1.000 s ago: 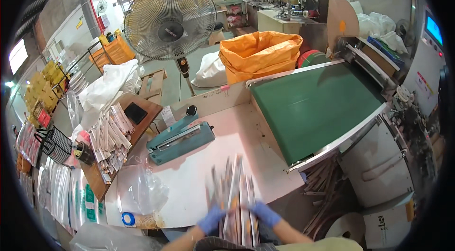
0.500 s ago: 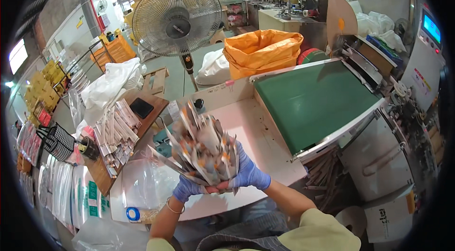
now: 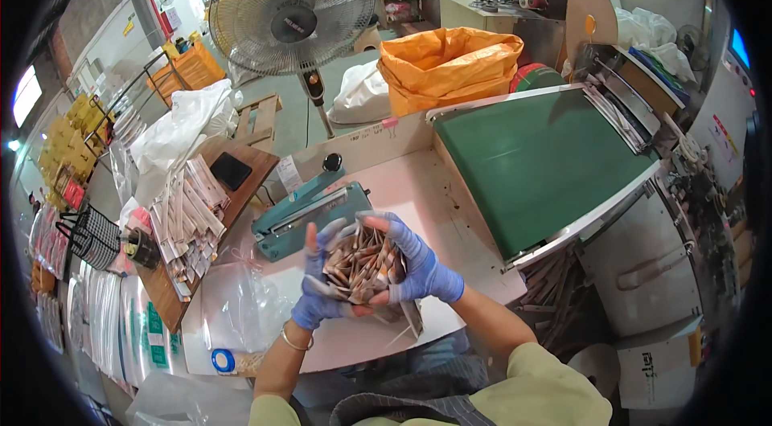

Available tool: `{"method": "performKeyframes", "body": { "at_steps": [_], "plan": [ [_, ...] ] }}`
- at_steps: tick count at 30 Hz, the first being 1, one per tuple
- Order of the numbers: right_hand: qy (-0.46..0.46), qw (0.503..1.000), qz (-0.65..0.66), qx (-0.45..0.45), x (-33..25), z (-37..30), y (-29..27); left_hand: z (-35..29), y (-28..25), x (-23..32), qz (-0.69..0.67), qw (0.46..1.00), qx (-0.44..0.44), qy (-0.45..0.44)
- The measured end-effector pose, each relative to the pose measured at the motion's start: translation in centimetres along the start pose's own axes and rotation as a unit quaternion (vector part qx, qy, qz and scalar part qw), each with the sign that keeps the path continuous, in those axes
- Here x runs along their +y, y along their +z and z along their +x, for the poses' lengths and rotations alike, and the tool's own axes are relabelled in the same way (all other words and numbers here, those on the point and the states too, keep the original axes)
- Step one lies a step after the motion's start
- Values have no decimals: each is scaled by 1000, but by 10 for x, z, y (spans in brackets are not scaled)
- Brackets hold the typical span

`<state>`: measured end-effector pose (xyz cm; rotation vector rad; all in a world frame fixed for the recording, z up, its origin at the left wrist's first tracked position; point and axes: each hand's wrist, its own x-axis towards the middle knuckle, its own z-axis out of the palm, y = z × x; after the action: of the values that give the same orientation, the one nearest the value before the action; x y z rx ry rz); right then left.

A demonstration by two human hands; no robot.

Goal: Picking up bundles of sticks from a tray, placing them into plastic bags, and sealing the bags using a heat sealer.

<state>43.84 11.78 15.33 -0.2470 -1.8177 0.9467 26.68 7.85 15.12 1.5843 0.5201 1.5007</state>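
Observation:
Between my two hands is a thick bundle of slender flat pieces (image 3: 363, 265), their whitish, brown and orange ends facing up; their exact kind is unclear. My left hand (image 3: 318, 281), in a blue glove with bare fingertips showing, curves round the bundle's left side, its thumb sticking up. Wrapped round the right side is my right hand (image 3: 420, 267), gloved the same way. A few pieces poke out below my right palm. Just beyond the bundle, a teal bag sealer (image 3: 310, 217) with a long lever arm rests on the pale worktable (image 3: 418, 185).
A green conveyor belt (image 3: 547, 161) adjoins the table at right. At left, a wooden board (image 3: 181, 305) carries paper strips (image 3: 189, 213) and a black phone (image 3: 231, 171). Clear plastic bags (image 3: 241, 309) and a blue tape roll (image 3: 223, 360) lie near my left forearm. Behind stand a fan (image 3: 293, 20) and an orange sack (image 3: 446, 68).
The bundle has come down and tipped, so its ends now face up at me. My hands have shifted to its two sides, and the bag sealer has come into fuller view.

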Motion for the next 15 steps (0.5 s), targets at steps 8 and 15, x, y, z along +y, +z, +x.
{"method": "performKeyframes", "body": {
  "at_steps": [8, 15],
  "plan": [
    [91, 981, -45, 168, -15, 4, 49, -26, -16, -1, 53, 985, -33, -162],
    [419, 780, 417, -206, 45, -25, 112, -157, 8, 29, -485, 740, 225, -409]
  ]
}}
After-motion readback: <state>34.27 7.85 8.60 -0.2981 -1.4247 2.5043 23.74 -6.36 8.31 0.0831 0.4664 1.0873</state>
